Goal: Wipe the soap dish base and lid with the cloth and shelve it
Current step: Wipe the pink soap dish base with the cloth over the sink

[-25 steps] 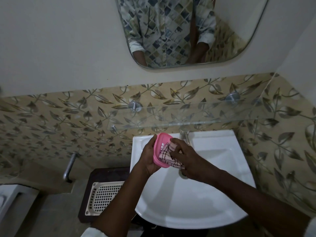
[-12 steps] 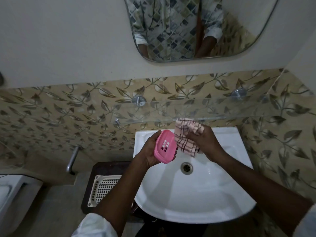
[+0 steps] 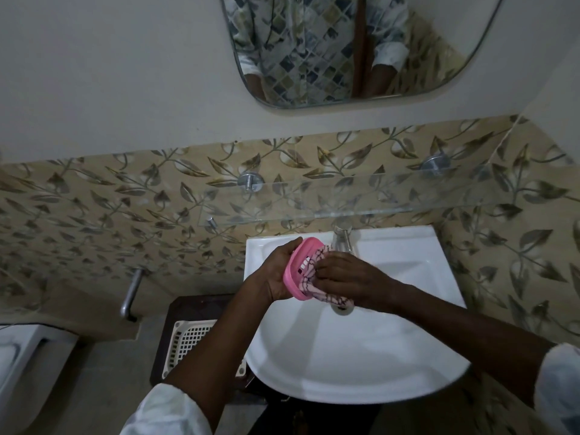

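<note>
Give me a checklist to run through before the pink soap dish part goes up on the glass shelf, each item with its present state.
1. Left hand has a firm hold on the pink soap dish part: ok, fingers wrap its back over the sink.
2. Right hand has the checked cloth in contact: ok, cloth is pressed into the dish's inside.
3. Inside wiped dry: cannot tell, the cloth covers most of it.
4. Other soap dish part accounted for: not ok, only one pink piece is in view.
5. Glass shelf has free room: ok, nothing stands on the visible stretch.
6. Tap off: ok, no running water visible.
</note>
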